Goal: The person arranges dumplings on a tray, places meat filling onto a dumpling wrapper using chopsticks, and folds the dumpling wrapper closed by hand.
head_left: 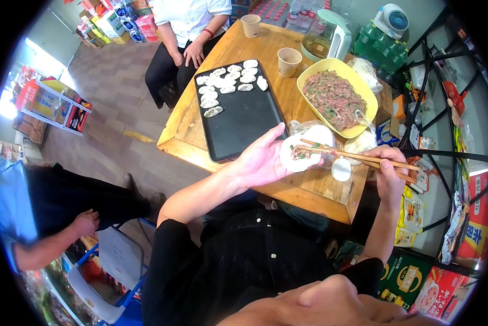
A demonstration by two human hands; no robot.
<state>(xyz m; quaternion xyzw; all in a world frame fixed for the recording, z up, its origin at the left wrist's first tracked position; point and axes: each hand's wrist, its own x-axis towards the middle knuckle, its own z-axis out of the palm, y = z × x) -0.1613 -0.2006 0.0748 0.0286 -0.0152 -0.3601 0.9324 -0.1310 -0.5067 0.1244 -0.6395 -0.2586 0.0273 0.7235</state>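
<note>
My left hand (257, 163) is palm up near the table's front edge, a round dumpling wrapper (286, 156) lying across its fingers. A little meat filling (301, 152) sits on the wrapper. Wooden chopsticks (371, 160) are gripped in my right hand (389, 178), their tips touching the filling. More wrappers (321, 133) lie in plastic just behind, and one loose wrapper (340, 169) is below the chopsticks. The yellow bowl (370, 103) holds minced meat with green bits (331, 95). To the left, a black tray (238, 127) carries several folded dumplings (222, 81) at its far end.
Two paper cups (290, 62) and a kettle (319, 41) stand at the back of the wooden table (173, 130). One person (187, 32) sits beyond the table; another (48, 206) is at left by a folding chair (121, 252). Shelves with packets (412, 212) line the right.
</note>
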